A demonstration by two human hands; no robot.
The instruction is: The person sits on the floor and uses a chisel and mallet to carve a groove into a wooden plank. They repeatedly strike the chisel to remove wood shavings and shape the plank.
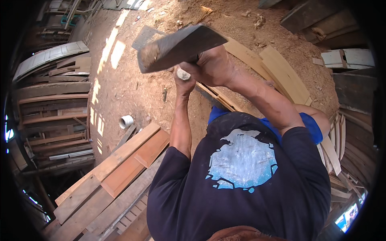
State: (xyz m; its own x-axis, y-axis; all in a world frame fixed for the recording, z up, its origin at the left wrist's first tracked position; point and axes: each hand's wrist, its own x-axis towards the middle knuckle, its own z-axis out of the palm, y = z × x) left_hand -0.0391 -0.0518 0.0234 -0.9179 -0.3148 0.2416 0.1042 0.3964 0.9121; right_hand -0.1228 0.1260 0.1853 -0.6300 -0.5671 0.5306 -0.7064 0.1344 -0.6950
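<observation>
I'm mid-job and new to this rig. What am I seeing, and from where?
There is no machine: these are a person's bare hands. The one picture comes from a fisheye camera on their head, looking down, so straight edges bend. The right hand grips a dark, angular block, perhaps a tool. The left hand is closed around something with a pale round end, mostly hidden. Below, the ground is strewn with what look like shavings; pale boards lie to the right, more planks at lower left.
</observation>
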